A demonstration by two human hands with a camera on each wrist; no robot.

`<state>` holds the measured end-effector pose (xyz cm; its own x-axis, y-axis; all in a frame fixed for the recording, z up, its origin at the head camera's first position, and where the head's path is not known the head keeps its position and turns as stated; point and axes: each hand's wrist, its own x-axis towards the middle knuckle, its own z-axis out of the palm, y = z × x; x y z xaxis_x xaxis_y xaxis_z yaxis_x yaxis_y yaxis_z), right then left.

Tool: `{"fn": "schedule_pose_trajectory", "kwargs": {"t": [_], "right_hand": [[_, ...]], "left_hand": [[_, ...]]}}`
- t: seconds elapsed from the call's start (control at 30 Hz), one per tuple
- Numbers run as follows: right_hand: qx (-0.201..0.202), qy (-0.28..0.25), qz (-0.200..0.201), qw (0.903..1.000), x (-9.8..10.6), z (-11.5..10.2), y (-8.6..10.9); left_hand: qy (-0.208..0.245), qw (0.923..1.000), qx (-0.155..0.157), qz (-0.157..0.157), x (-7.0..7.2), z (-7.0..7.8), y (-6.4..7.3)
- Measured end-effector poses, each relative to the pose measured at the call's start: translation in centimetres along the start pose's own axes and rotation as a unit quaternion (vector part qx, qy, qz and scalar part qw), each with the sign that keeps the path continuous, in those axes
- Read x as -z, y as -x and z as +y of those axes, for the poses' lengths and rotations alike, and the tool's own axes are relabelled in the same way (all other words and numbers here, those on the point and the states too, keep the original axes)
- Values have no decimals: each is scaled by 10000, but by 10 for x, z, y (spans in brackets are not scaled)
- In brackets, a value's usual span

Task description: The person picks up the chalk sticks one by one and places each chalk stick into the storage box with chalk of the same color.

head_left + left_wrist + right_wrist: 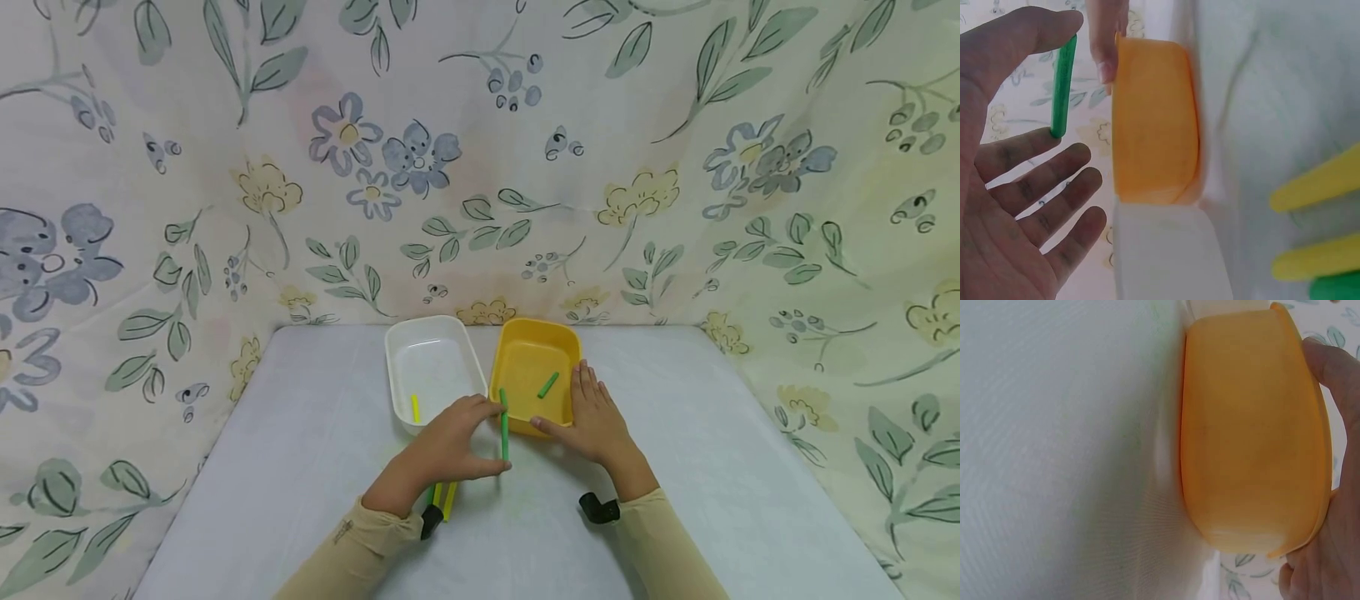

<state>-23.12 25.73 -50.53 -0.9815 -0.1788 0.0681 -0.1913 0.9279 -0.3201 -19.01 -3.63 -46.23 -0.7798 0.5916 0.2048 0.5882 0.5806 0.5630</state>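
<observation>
On the table [750,500], the first tray [440,362] sits at nine o'clock from the second tray [528,358], one stick [548,385] in each; other sticks [449,502] lie nearer, at the second tray's seven o'clock.

1. Floral fabric [480,179] covers the back and both sides, pretty busy print tbh: blue flowers [422,157], yellow blooms [639,197], leafy sprigs [514,234], berry clusters [515,81].
2. Pale tabletop [300,433] right up against it, kinda cloth-like, fine weave showing up close.
</observation>
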Motion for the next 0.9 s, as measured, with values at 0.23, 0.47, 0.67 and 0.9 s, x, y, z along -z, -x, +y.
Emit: {"fn": "schedule_pose_trajectory", "kwargs": {"t": [0.23,0.47,0.67,0.9], "right_hand": [[-1,-5,-9,10000,0,1,0],[-35,-7,-72,10000,0,0,0],[-57,35,-91,9999,-1,1,2],[-51,-34,-36,10000,1,-1,1]], "left_hand": [[-78,9999,57,44,0,4,-15],[-22,9999,153,47,2,6,-23],[-205,9994,294,15,3,1,-31],[-288,9986,436,60,3,-7,-42]]}}
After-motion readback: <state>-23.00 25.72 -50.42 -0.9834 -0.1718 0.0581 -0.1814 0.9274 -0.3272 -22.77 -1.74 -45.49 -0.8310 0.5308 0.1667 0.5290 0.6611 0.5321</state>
